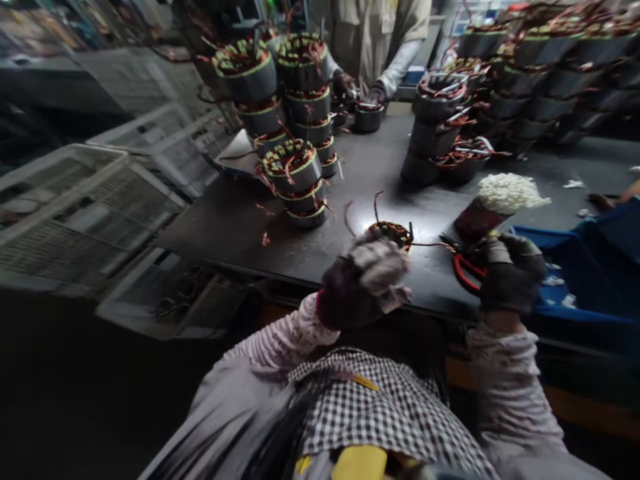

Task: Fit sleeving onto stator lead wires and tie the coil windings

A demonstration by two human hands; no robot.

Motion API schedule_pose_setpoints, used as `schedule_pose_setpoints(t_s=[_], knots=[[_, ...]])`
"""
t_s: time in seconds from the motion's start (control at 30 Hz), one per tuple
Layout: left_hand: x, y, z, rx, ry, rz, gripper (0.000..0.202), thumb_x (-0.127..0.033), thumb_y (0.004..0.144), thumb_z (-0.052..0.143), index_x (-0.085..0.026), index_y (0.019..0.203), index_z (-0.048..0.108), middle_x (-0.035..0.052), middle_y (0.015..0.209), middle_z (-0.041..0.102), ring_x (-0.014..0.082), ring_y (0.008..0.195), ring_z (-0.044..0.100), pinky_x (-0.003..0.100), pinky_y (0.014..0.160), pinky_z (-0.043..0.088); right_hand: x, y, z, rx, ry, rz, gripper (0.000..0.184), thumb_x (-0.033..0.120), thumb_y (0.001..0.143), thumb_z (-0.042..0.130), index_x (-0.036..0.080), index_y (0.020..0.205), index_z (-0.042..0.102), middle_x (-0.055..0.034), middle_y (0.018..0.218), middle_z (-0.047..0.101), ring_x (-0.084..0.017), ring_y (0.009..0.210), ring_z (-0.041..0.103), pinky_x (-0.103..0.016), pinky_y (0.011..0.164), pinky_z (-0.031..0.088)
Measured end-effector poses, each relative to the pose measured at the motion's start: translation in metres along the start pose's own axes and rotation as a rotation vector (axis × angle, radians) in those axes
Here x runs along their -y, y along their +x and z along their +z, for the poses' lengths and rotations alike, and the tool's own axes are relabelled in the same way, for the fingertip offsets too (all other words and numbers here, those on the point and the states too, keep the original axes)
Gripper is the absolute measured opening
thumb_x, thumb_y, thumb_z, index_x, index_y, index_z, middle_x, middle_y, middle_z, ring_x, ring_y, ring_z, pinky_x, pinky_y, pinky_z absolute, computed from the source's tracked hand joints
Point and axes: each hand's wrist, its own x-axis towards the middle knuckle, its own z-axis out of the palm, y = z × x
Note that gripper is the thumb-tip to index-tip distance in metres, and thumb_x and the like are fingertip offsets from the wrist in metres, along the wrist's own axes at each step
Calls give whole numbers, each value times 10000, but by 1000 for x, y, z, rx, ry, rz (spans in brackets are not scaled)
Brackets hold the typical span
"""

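Observation:
On the table, a wire-wound stator (393, 233) with copper windings and loose leads lies in front of me. My left hand (367, 277), in a dark and grey glove, is closed over its near side and hides much of it. One lead runs right from the stator toward red-handled pliers (467, 273). My right hand (513, 270), also gloved, is closed at the pliers, its fingers partly hiding them. Whether the jaws grip the lead I cannot tell. Just beyond my right hand, a dark red cup (475, 217) holds a bunch of short white sleeves (510, 192).
Stacked stators (293, 167) stand at the left, with more stacks (433, 137) at the right. A blue bin (590, 267) is beside my right hand. White crates (75, 220) are left of the table (230, 233). Opposite, a co-worker (373, 40) handles another stator (369, 119).

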Motion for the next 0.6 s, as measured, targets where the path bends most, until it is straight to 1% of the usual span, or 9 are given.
schedule_pose_setpoints(t_s=[0.07, 0.1, 0.2, 0.27, 0.33, 0.4, 0.47, 0.53, 0.6], knots=[[7, 4, 13, 169, 134, 181, 515, -573, 944, 834, -268, 1357, 790, 126, 1405, 781, 375, 1413, 696, 658, 1364, 429, 1, 19, 0, -4, -100, 37, 126, 219, 800, 745, 201, 900, 672, -89, 915, 743, -210, 837, 685, -393, 879, 601], [13, 10, 19, 225, 214, 224, 481, -525, 969, 811, -245, 1359, 798, 141, 1405, 785, 380, 1396, 704, 679, 1357, 421, 0, 30, 1, -16, -141, 40, 115, 189, 812, 727, 194, 913, 673, -97, 947, 752, -200, 843, 680, -374, 884, 594], [29, 36, 25, 313, 336, 177, 334, -388, 998, 775, -211, 1274, 841, 140, 1304, 831, 359, 1274, 753, 654, 1281, 486, -5, 61, 7, -54, -240, 55, 158, 170, 877, 687, 150, 1033, 709, -152, 1077, 788, -188, 868, 682, -346, 886, 578], [34, 53, 22, 386, 306, 121, 241, -380, 971, 806, -232, 1149, 873, 98, 1180, 861, 330, 1186, 773, 576, 1184, 555, -8, 77, 15, -58, -313, 65, 226, 176, 907, 693, 115, 1119, 741, -193, 1154, 807, -201, 910, 702, -350, 917, 570], [36, 66, 17, 443, 232, 72, 189, -394, 890, 888, -249, 1011, 884, 61, 1092, 869, 312, 1140, 778, 510, 1102, 588, -9, 88, 24, -55, -369, 41, 275, 193, 928, 714, 96, 1179, 768, -214, 1225, 816, -224, 990, 728, -360, 977, 560], [37, 73, 16, 472, 150, 60, 149, -375, 839, 929, -257, 909, 871, 28, 1035, 871, 287, 1110, 788, 502, 1142, 562, -11, 94, 32, -77, -382, 10, 294, 190, 950, 704, 83, 1212, 785, -221, 1273, 817, -243, 1057, 746, -367, 1019, 552], [39, 72, 17, 464, 89, 84, 111, -351, 862, 915, -259, 864, 853, 4, 983, 870, 253, 1075, 803, 528, 1242, 490, -14, 95, 37, -107, -360, -13, 279, 178, 970, 687, 67, 1197, 804, -230, 1260, 823, -256, 1067, 763, -368, 1010, 556], [42, 65, 18, 451, 51, 111, 90, -337, 903, 887, -259, 878, 850, 3, 967, 873, 230, 1055, 817, 536, 1283, 450, -21, 95, 38, -144, -319, -35, 256, 152, 973, 685, 49, 1165, 821, -233, 1216, 832, -264, 1063, 777, -367, 1006, 560], [47, 56, 17, 447, 29, 137, 90, -338, 909, 889, -259, 943, 865, 31, 1065, 887, 245, 1129, 821, 534, 1272, 464, -30, 97, 36, -175, -297, -73, 248, 128, 973, 683, 30, 1154, 821, -233, 1192, 831, -274, 1072, 785, -382, 1017, 564]])
